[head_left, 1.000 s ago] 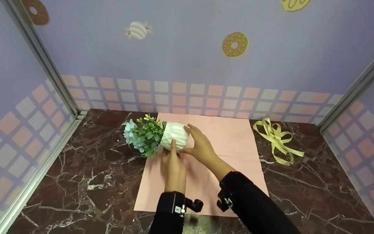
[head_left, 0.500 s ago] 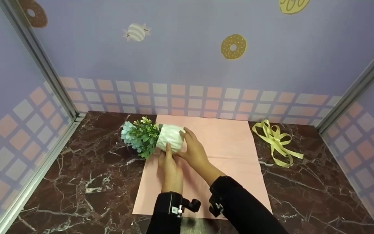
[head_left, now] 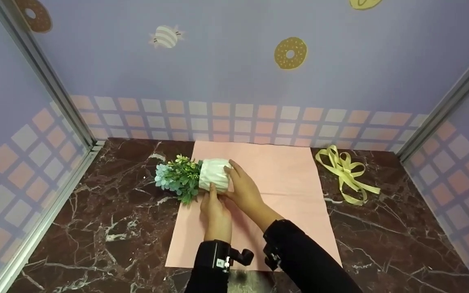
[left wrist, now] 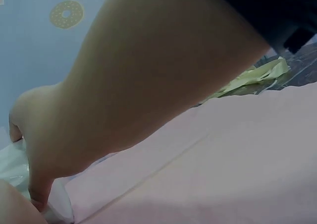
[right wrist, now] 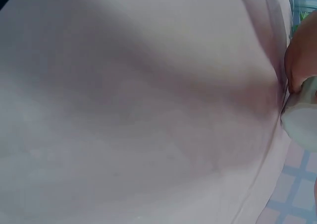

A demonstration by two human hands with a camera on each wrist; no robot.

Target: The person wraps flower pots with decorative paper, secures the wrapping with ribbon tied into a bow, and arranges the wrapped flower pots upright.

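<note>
A white, ridged flowerpot (head_left: 214, 175) lies on its side over the left part of a pink paper sheet (head_left: 283, 171). Blue flowers and green leaves (head_left: 181, 177) stick out of it to the left, past the paper's edge. My left hand (head_left: 217, 213) holds the pot from the near side, thumb up along its wall. With curled fingers my right hand (head_left: 246, 191) grips the base end. The left wrist view shows the right hand (left wrist: 47, 135) bent around the white pot (left wrist: 14, 169). In the right wrist view, the pot's round base (right wrist: 301, 125) faces the camera, beside the left hand (right wrist: 301, 53).
A yellow ribbon bow (head_left: 345, 173) lies on the dark marbled tabletop (head_left: 397, 228), right of the paper. A purple wall (head_left: 226, 73) with a checked border stands behind the table, and side panels close off left and right.
The flowerpot has come slightly toward me and lower over the paper, its flower end dropping nearer the front. Both hands keep their hold and move with it. The ribbon stays put.
</note>
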